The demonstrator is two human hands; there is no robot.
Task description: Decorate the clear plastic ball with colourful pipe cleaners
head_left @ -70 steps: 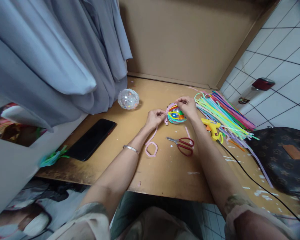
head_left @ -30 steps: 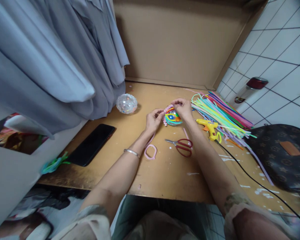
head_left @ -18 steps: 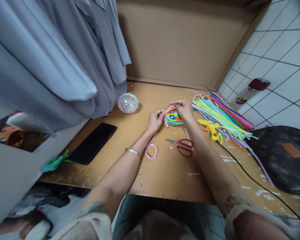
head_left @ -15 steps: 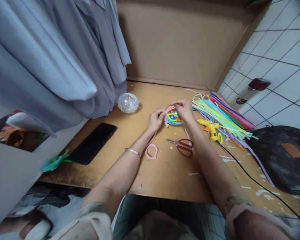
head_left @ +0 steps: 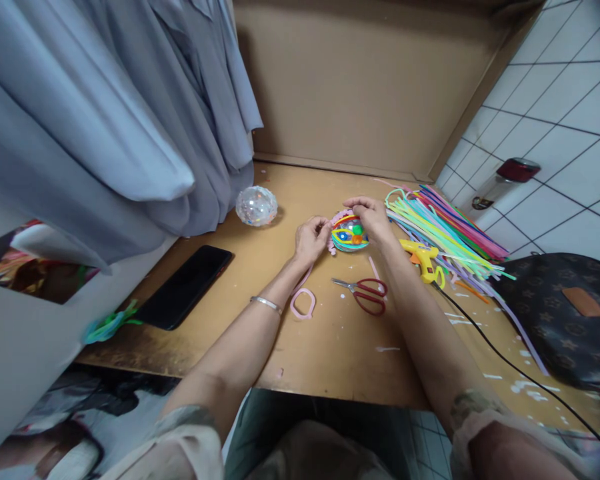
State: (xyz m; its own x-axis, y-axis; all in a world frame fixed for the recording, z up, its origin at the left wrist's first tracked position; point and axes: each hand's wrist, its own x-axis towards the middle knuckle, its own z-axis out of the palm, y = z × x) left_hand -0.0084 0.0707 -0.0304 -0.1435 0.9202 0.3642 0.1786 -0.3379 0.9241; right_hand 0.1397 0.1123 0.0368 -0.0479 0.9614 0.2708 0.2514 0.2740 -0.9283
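Down at the front of the counter [head_left: 325, 360], the pink strip [head_left: 303, 290] is lying in a loose loop, its other end running up toward the left hand [head_left: 313, 239], so I'm guessing that's just slack. Beside the loop, the scissors [head_left: 370, 288] are sitting with their handles toward the right arm, which looks handy. Way over left, the phone [head_left: 187, 287] is lying flat, well apart from the cutting stuff.

Now the grip: the left thumb and finger are pressing together, pinching what looks like the strip at the ball's [head_left: 350, 235] left side, where squiggly pink trim [head_left: 332, 249] is edging it. The right hand [head_left: 371, 217] is curling over the ball's far right side, probably bracing it; can't tell if those fingers are pinching anything or only touching. So the ball is sitting between both hands, coloured bits showing.

Just right of that, the glue gun [head_left: 424, 257] is lying near the coloured strips [head_left: 450, 230], cord trailing clear of the ball. Further back, a clear ball [head_left: 257, 205] is resting by the curtain [head_left: 220, 133], maybe parked there to avoid knocks.
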